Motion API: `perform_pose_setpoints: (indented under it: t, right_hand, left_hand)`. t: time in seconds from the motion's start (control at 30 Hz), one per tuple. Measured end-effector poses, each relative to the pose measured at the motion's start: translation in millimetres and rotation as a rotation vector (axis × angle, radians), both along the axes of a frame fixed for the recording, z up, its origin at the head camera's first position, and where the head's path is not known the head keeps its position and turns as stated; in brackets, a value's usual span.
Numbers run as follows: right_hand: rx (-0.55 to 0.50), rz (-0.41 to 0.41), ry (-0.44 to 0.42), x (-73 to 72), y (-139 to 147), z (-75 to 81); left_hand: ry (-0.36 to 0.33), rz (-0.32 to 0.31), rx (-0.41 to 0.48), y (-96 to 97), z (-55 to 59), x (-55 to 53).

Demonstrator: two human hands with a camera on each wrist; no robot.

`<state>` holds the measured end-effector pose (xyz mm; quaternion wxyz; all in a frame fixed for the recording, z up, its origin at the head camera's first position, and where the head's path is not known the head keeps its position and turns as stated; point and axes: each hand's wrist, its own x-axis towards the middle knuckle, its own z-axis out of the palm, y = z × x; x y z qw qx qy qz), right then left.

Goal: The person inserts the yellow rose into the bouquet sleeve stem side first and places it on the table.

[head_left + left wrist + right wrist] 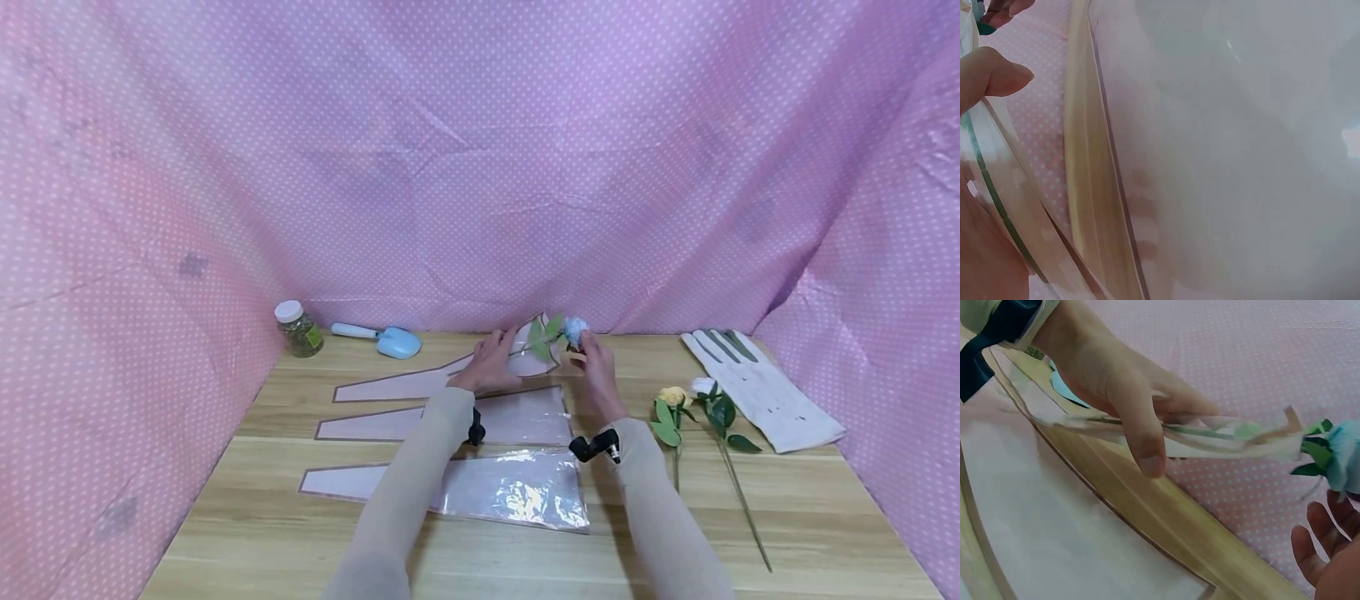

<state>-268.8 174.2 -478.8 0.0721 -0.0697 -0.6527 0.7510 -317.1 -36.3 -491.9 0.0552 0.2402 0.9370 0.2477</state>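
Beige-sleeved forearms [401, 483] foremost, left hand [491, 364] pinches clear bouquet wrapper [536, 365] around blue rose [575, 330], long axis running left-right, bloom out the right end by nearer right hand [597, 367], can't tell if gripping.

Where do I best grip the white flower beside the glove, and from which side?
Take the white flower by its bare stem, below the lower leaf, coming down from the near side, likely with the right hand. The stem is thin, points toward the near edge and lies apart from the white glove, while the bloom sits close to the yellow flower.
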Motion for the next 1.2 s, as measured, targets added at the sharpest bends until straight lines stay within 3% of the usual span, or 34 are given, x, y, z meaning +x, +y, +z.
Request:
perform_pose_setpoints:
  t: [0.23, 0.47, 0.87, 1.2]
  right_hand:
    - [0.109, 0.045, 0.038, -3.3, 8, 0.7]
    - [0.097, 0.027, -0.005, -3.7, 9, 6.4]
    - [0.202, 0.155, 0.000, -5.9, 17, 14.1]
    - [0.267, 0.146, -0.122, -2.2, 13, 29.2]
  left_hand:
    - [0.009, -0.001, -0.002, -0.3, 1.9, 0.7]
    - [0.031, -0.009, -0.014, 1.6, 4.7, 1.3]
    - [0.037, -0.009, -0.043, 2.8, 7.1, 3.8]
    - [0.039, -0.030, -0.057, 4.8, 7.0, 3.4]
